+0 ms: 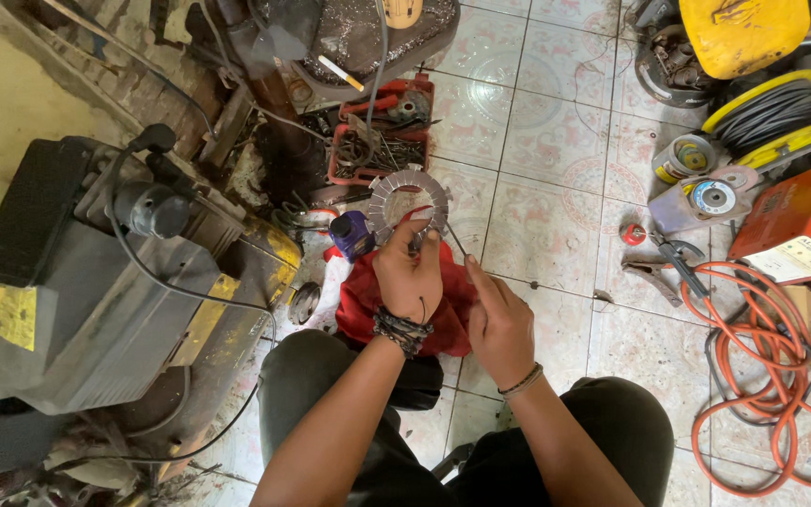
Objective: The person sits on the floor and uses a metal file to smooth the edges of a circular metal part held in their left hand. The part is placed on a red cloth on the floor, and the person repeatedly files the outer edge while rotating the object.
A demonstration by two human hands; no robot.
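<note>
Left hand gripped toothed metal ring upright above its knuckles (right hand loosely open beside, nearer the lap)

— What was seen on the left of the tiled floor?

— A grey, dusty machine was set there, with a black cable draped over it and a yellowed panel along its edge.

— And at the top?

— A red tray was filled with what seemed to be small metal parts, though they were too cluttered to be told apart.

— On the right?

— An orange hose was laid in loose coils. An orange box-shaped machine was placed just above it, and a yellow cable reel was stood near a yellow casing. A small red cap was left on the tiles.
</note>
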